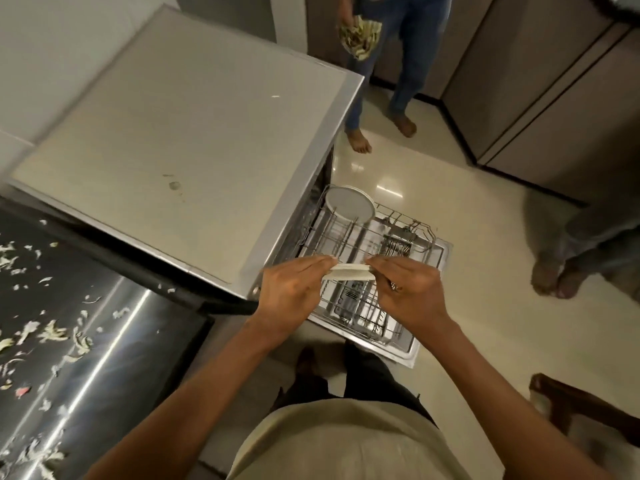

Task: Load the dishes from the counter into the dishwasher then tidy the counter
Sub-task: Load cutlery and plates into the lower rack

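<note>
White plate (pixel 348 272), held edge-on over the pulled-out dishwasher rack (pixel 353 258), is pinched by left hand (pixel 294 289) at nine o'clock and right hand (pixel 408 292) at three; loading under way, next lowering it between tines.
</note>
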`<state>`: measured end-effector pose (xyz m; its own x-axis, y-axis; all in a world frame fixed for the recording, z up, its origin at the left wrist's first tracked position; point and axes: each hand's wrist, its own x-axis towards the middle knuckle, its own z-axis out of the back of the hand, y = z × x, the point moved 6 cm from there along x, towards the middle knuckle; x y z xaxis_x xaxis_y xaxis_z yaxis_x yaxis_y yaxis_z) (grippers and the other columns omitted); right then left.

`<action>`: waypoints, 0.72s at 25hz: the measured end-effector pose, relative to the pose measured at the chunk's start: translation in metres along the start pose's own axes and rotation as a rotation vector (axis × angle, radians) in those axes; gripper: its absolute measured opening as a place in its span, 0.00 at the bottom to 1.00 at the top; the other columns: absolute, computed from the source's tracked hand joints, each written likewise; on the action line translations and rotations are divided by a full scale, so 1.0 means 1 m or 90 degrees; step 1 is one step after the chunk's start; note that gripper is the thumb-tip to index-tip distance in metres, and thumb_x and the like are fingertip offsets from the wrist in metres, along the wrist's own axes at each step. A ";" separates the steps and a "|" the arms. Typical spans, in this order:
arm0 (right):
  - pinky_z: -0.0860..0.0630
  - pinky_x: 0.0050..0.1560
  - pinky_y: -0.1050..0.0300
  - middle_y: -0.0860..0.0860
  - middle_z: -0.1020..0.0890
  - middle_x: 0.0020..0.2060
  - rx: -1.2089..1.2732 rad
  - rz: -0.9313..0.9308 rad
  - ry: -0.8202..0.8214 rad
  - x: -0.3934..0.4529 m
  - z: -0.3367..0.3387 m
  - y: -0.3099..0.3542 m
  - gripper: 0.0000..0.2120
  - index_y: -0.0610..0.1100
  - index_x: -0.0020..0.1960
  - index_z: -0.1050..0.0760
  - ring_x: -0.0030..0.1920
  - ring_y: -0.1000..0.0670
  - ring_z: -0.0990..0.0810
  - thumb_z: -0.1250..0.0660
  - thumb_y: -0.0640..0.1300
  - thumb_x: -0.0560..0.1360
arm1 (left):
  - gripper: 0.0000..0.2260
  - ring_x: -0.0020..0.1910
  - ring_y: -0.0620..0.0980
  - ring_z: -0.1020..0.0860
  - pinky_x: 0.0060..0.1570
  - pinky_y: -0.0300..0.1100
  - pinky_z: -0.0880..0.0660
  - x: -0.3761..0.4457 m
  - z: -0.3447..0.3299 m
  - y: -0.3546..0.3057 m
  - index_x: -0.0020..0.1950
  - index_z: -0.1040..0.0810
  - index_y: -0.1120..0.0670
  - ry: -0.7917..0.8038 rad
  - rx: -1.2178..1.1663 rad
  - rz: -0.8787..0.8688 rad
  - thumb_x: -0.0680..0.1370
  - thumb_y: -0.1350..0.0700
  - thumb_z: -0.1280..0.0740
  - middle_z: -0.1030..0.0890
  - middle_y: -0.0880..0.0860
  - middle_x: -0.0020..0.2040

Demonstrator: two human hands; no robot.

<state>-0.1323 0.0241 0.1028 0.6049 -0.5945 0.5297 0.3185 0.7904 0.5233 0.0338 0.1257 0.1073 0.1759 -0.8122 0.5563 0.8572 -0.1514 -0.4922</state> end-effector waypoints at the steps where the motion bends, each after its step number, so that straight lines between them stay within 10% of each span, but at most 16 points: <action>1: 0.17 0.36 0.55 0.46 0.13 0.42 0.007 -0.012 0.009 0.000 -0.004 -0.013 0.15 0.36 0.49 0.14 0.38 0.49 0.14 0.26 0.25 0.64 | 0.15 0.45 0.50 0.15 0.40 0.45 0.17 0.004 -0.012 0.004 0.52 0.14 0.60 0.017 0.004 0.010 0.70 0.71 0.33 0.14 0.54 0.48; 18: 0.20 0.34 0.53 0.47 0.15 0.38 -0.063 -0.200 0.372 0.002 -0.107 -0.205 0.09 0.43 0.48 0.16 0.34 0.43 0.17 0.32 0.36 0.71 | 0.16 0.37 0.52 0.16 0.32 0.48 0.19 0.044 -0.208 0.105 0.48 0.15 0.57 0.245 0.062 0.260 0.65 0.72 0.28 0.15 0.51 0.41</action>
<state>-0.1183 -0.1234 -0.0751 0.7591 -0.6429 -0.1019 0.5932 0.6189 0.5148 0.0309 -0.0437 -0.0594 0.3282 -0.9437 0.0405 0.8006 0.2551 -0.5422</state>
